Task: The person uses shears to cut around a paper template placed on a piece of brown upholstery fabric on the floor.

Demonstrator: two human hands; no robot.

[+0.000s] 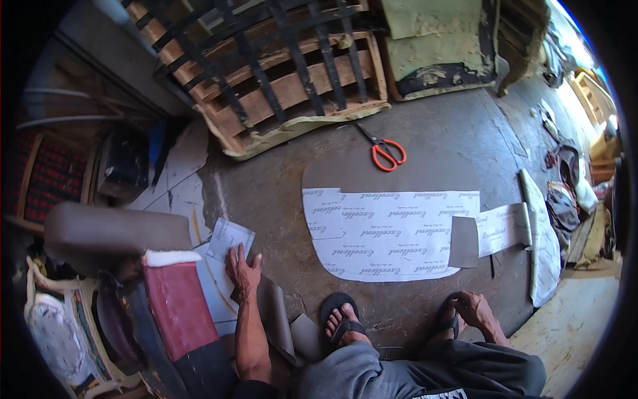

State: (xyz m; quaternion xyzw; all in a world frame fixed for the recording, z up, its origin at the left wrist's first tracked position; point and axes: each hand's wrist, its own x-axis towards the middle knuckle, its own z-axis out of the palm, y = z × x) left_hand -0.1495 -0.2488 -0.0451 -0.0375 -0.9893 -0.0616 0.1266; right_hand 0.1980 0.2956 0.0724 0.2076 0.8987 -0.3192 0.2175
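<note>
My left hand (244, 270) reaches to the left, fingers spread against the lower edge of a small piece of upholstery sheet (230, 239) with white printed backing. My right hand (476, 310) is beside my right foot, its fingers curled and their tips partly hidden. Ahead of my feet lies a large rounded grey-brown sheet (385, 171), its lower part covered by white printed-backed material (392, 236). Scissors (385, 150) with orange-red handles rest at its far edge, blades slightly apart. On its right side are a small grey piece (464, 242) and a printed-backed strip (504, 230).
A wooden seat frame (292, 73) with black webbing stands at the far side, next to a worn greenish cushion panel (442, 50). To my left are a brown padded piece (113, 229) and a red one (178, 306). A rolled sheet (539, 243) and scraps (565, 193) lie right.
</note>
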